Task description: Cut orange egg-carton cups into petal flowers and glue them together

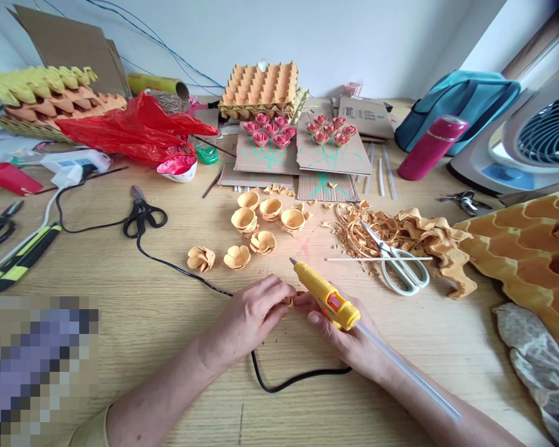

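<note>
My right hand [349, 338] is wrapped round a yellow glue gun [323, 295] with its nozzle pointing up and left and a clear glue stick trailing back. My left hand [254, 313] pinches a small orange egg-carton piece [289, 302] right beside the right hand's fingertips, low on the wooden table [144, 310]. Just beyond the hands lie three flat carton flowers [237, 256] and several carton cups [270, 214].
White-handled scissors [395, 261] lie on carton scraps [410, 233] to the right; black scissors [140, 214] and a black cord [177, 267] to the left. Red-painted flowers [270, 131] sit on cardboard sheets at the back, near an egg tray stack [261, 90], a red bag [130, 127], a red bottle [431, 149] and a fan [535, 143].
</note>
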### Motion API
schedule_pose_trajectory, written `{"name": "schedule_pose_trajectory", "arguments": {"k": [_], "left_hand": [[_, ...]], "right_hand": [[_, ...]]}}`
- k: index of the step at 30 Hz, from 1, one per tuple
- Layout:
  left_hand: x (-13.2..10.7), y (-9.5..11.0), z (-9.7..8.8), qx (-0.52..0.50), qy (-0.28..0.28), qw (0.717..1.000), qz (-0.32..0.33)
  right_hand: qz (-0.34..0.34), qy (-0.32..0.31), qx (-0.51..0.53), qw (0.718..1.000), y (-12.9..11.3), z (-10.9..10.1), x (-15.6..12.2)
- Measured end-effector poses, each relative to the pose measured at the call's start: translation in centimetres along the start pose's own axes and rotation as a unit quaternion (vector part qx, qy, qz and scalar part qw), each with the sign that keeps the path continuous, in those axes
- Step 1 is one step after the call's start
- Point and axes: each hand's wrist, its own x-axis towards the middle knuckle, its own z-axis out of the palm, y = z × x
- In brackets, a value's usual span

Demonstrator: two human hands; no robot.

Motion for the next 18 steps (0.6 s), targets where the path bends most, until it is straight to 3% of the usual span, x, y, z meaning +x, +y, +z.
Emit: {"name": "schedule_pose_trajectory", "arguments": {"k": [11, 18], "left_hand": [[-0.3, -0.8, 0.1, 0.035, 0.016, 0.998, 0.040], [-0.2, -0.7, -0.6, 0.067, 0.132, 0.986, 0.072]], "right_hand": [[-0.014, 0.004, 0.001, 1.000, -0.6, -0.3, -0.2], [-0.044, 0.012, -0.048, 0.998, -0.9, -1.1, -0.9]]}}
